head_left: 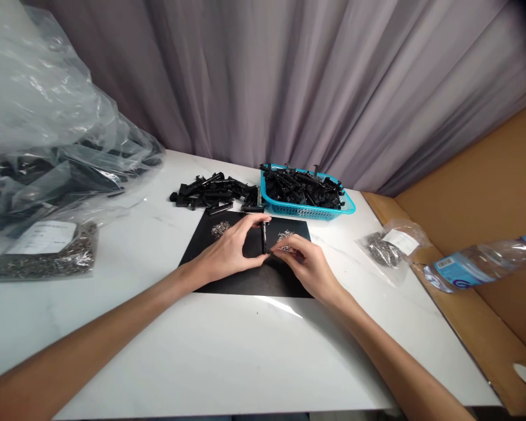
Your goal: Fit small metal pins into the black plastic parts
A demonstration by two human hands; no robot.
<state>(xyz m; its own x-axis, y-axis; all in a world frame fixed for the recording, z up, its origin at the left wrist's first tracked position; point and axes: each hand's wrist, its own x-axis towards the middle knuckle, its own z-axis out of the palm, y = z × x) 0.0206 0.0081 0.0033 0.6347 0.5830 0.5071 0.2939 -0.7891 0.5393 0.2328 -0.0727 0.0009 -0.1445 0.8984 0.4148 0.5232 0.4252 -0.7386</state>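
Observation:
My left hand (232,250) grips a narrow black plastic part (264,238) by its two ends, thumb below and fingers above, holding it upright over a black mat (254,283). At the lower end of that part, my right hand (304,260) has its thumb and fingertips pinched together; what they hold, if anything, is too small to make out. A small pile of shiny metal pieces (220,228) lies on the mat beyond my left hand. Another pile of metal pieces (286,235) lies just behind my right fingers, partly covered by them.
Behind the mat lie a heap of black plastic parts (217,192) and a blue basket (307,211) full of similar parts. Bags of small metal pieces (44,257) (383,251) flank the mat. A large plastic bag (70,123) stands left; a water bottle (482,263) lies right, by cardboard.

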